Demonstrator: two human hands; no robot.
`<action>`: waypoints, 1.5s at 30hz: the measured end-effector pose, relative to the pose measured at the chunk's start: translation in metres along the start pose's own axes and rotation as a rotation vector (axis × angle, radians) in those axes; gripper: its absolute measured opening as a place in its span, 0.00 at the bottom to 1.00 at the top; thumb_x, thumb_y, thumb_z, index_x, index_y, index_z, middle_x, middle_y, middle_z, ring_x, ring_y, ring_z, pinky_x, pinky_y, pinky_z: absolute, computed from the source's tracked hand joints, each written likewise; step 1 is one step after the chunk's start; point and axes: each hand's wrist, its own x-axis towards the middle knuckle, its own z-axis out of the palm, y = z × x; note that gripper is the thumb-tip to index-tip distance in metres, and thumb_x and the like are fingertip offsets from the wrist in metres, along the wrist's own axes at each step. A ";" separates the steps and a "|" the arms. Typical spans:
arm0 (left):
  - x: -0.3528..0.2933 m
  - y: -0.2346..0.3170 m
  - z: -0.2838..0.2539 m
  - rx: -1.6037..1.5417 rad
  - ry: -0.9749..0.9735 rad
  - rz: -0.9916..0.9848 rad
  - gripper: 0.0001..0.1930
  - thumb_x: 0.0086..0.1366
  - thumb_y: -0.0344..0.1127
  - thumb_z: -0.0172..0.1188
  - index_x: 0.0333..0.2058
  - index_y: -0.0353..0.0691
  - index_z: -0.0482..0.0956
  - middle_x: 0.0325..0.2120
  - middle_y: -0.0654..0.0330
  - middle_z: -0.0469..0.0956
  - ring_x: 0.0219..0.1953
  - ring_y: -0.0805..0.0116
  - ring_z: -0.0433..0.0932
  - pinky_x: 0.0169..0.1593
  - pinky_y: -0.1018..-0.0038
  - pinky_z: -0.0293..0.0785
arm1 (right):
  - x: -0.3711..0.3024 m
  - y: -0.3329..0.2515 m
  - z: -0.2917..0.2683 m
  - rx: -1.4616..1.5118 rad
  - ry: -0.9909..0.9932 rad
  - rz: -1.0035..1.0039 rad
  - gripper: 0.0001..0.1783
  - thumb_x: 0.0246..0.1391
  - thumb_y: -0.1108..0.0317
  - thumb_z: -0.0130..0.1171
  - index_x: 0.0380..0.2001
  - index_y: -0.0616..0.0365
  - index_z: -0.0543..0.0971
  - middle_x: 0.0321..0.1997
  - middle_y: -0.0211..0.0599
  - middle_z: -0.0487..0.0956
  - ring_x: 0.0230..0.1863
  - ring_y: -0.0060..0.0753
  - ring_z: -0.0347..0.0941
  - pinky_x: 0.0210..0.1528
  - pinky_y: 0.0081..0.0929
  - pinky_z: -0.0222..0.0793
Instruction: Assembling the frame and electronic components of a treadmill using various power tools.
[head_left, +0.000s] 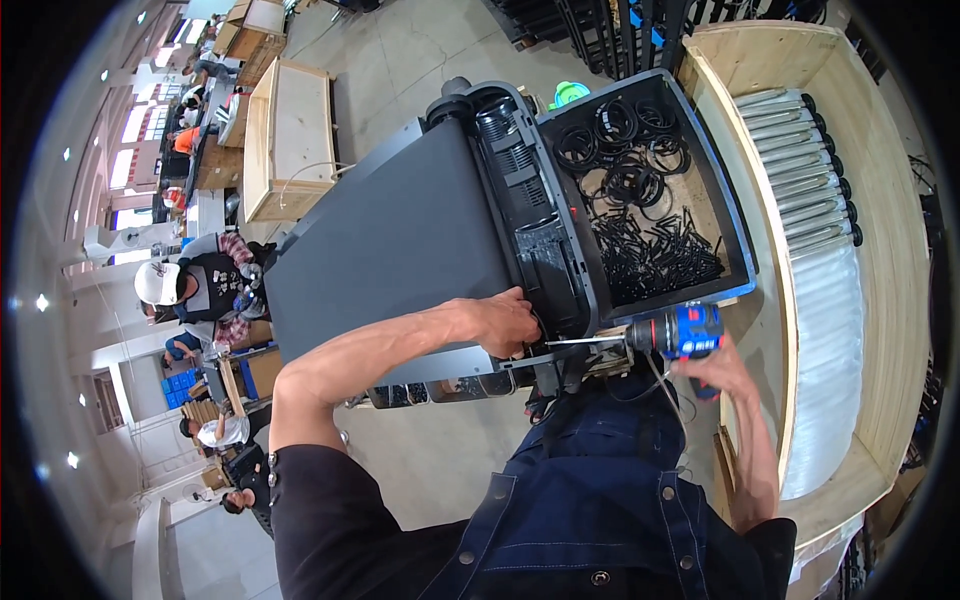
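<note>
A blue and black power drill (690, 332) is held by the right grip (725, 368), which is closed around its handle; whether the trigger is pressed cannot be told. The tool is laid level, its long bit (590, 341) pointed leftward at the near corner of a dark belted machine (390, 250), presumably so that a fastening point low on the frame can be reached past the raised housing (540, 245). The right forearm is brought up from well to the side, probably so that push can be given along the line of the bit. The left grip (505, 322) is rested at that same corner, just beside the bit's tip, with the fingers curled downward; whether a small part is pinched there cannot be told, though a steadying or guiding role is suggested by the placing. A blue bin (722, 200) is set close against the machine's right side, with black rings (632, 184) gathered at its far end and black screws (655, 250) heaped nearer, an arrangement by which small parts are likely meant to be picked up without a step. Beyond it, metal tubes (790, 150) are lined up side by side in a wooden crate (890, 300), perhaps for tidy packing.
</note>
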 end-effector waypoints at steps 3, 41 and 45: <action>-0.001 -0.003 0.004 -0.015 0.053 0.040 0.14 0.65 0.44 0.61 0.40 0.40 0.83 0.41 0.60 0.79 0.53 0.58 0.72 0.59 0.59 0.58 | 0.018 -0.024 -0.008 -0.001 -0.097 -0.049 0.23 0.33 0.72 0.79 0.36 0.56 0.81 0.31 0.25 0.82 0.34 0.19 0.76 0.43 0.24 0.74; -0.004 -0.014 0.005 -0.039 -0.019 0.067 0.08 0.63 0.38 0.58 0.38 0.43 0.80 0.40 0.61 0.79 0.50 0.57 0.72 0.56 0.58 0.60 | 0.057 -0.073 -0.021 -0.351 -0.330 0.101 0.25 0.35 0.72 0.75 0.42 0.53 0.80 0.32 0.25 0.83 0.34 0.22 0.78 0.45 0.27 0.76; 0.001 -0.017 0.001 -0.079 -0.018 0.035 0.07 0.63 0.38 0.58 0.36 0.43 0.80 0.39 0.61 0.79 0.50 0.57 0.72 0.56 0.58 0.60 | 0.053 -0.098 -0.020 -0.367 -0.365 -0.018 0.25 0.34 0.74 0.75 0.40 0.58 0.79 0.31 0.28 0.83 0.34 0.24 0.77 0.43 0.27 0.75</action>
